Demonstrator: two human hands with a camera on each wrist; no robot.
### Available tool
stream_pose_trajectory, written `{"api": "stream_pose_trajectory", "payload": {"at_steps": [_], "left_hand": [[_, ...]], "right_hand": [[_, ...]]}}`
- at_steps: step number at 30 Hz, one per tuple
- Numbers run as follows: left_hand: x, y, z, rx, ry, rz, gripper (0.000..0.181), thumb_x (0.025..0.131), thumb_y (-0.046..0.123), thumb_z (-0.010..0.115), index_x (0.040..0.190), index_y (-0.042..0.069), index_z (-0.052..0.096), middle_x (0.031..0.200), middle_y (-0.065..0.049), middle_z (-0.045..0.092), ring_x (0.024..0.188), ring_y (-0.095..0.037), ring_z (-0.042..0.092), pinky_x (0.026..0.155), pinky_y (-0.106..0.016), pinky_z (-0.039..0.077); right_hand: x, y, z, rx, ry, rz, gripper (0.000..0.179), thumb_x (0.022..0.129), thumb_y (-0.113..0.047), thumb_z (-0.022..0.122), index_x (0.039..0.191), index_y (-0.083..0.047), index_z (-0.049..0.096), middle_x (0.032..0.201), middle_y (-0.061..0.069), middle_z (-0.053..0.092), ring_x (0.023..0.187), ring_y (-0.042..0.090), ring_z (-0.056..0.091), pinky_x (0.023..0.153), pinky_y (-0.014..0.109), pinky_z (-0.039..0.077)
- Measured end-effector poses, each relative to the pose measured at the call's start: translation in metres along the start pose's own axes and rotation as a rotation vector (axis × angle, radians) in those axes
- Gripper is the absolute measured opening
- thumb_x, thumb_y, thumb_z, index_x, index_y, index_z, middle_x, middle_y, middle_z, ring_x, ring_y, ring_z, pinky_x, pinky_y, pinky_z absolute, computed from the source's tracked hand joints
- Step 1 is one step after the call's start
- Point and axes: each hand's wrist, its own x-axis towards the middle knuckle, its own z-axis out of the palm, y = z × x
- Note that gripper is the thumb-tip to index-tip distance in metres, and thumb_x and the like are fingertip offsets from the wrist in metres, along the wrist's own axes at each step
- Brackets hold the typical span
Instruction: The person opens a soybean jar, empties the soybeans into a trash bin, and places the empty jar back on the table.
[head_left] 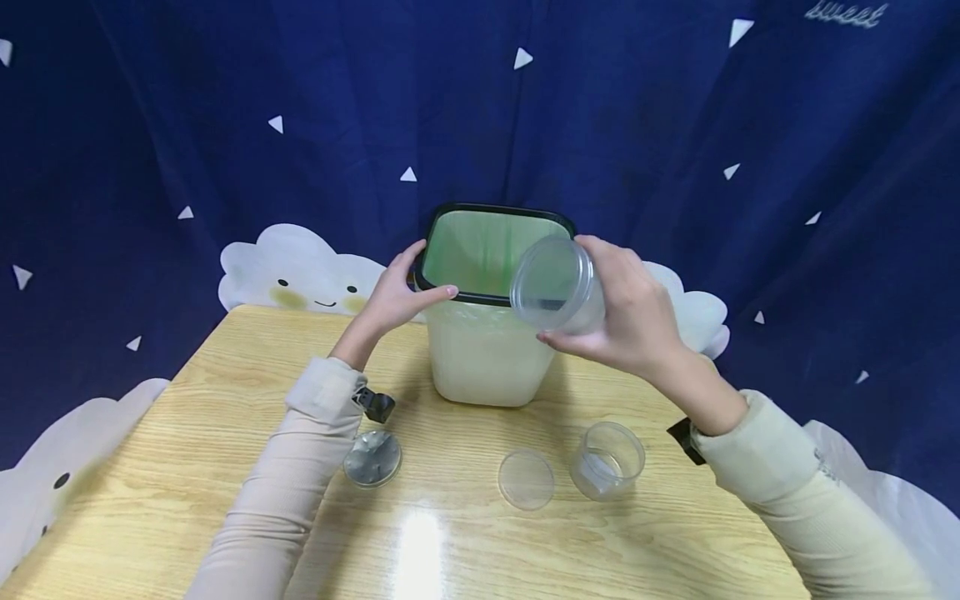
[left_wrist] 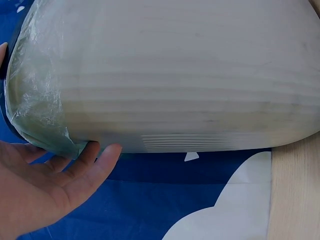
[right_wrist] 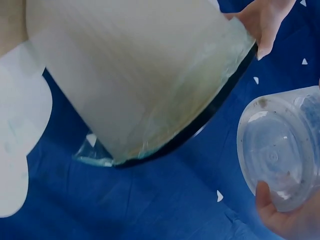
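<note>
A white trash bin (head_left: 483, 354) stands at the table's back edge, lined with a thin green bag (left_wrist: 37, 95) tucked under its black rim (head_left: 498, 206). My left hand (head_left: 393, 290) holds the bin's left front corner, thumb along the rim and fingers against the outside wall. Over the right front of the rim, my right hand (head_left: 630, 308) grips a clear plastic tub (head_left: 558, 287), tipped sideways with its mouth toward the bin. Its round base (right_wrist: 275, 155) faces the right wrist camera, and the tub looks empty.
On the table (head_left: 450, 450) lie a round silvery lid (head_left: 372, 459) near my left forearm and a clear round lid (head_left: 527, 480) in front of the bin. Another clear plastic tub (head_left: 609, 462) stands upright at right. A blue curtain (head_left: 480, 100) hangs behind.
</note>
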Motion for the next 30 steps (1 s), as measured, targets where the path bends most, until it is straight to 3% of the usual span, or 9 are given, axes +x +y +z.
{"api": "stream_pose_trajectory", "payload": {"at_steps": [12,20,30], "left_hand": [[0.000,-0.001,0.000,-0.004,-0.001,0.005,0.089,0.076,0.038,0.071,0.146,0.013,0.020,0.148,-0.013,0.018,0.132,-0.028,0.023,0.104,-0.043,0.025],[-0.001,-0.001,-0.001,0.001,-0.003,0.013,0.089,0.077,0.036,0.070,0.146,0.013,0.019,0.148,-0.013,0.017,0.133,-0.028,0.022,0.105,-0.043,0.025],[0.000,-0.002,0.001,-0.006,0.017,0.023,0.088,0.077,0.035,0.071,0.145,0.011,0.022,0.147,-0.014,0.020,0.132,-0.028,0.024,0.104,-0.042,0.026]], "right_hand": [[-0.025,-0.017,0.015,0.137,-0.005,0.028,0.097,0.051,-0.048,0.079,0.126,0.003,0.042,0.113,0.020,0.056,0.098,0.034,0.052,0.077,0.049,0.045],[-0.041,-0.029,0.030,0.323,-0.039,0.134,0.098,0.050,-0.040,0.083,0.128,0.001,0.041,0.115,0.017,0.056,0.100,0.030,0.054,0.079,0.045,0.046],[-0.061,-0.040,0.054,0.473,-0.117,0.252,0.098,0.047,-0.029,0.088,0.128,-0.003,0.040,0.109,0.016,0.059,0.099,0.029,0.056,0.079,0.044,0.047]]}}
